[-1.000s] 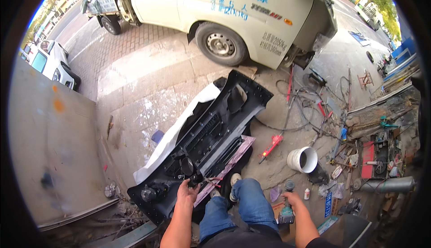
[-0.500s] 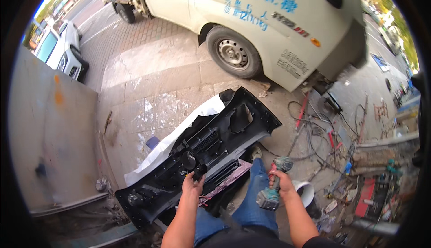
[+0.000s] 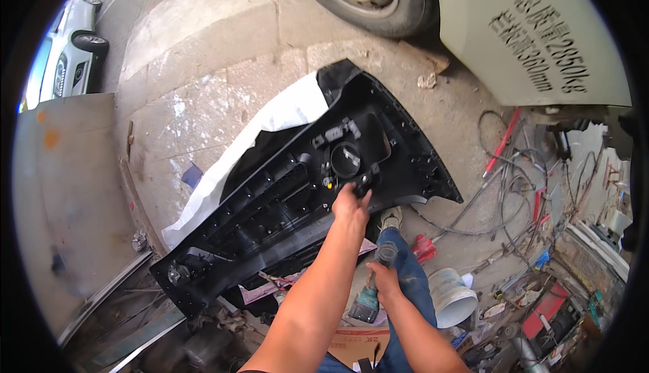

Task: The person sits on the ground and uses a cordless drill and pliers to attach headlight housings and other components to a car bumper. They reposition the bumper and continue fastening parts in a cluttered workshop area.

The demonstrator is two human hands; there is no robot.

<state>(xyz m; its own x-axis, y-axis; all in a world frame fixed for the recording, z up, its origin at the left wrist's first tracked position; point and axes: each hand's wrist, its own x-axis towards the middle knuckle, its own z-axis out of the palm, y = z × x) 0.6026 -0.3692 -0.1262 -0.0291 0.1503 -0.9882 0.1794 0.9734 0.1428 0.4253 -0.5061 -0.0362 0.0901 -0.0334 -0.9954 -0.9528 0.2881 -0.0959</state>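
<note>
- Round black part (image 3: 346,160) is in the left hand (image 3: 351,204); fingers are curled round its near edge, so that grip's closed on it; it's over the right-hand half of the black bumper (image 3: 405,177), can't tell if they touch
- right hand (image 3: 387,282) is wrapped round a teal-and-black cordless drill (image 3: 367,300); chuck end faces away from the person, battery end is lower
- bumper lies slantwise on the ground (image 3: 203,123), inner side up; white sheet (image 3: 287,113) pokes out past its far edge
- white bucket (image 3: 453,295) sits just beside the right leg (image 3: 416,275); pale truck (image 3: 520,55) is up top right
</note>
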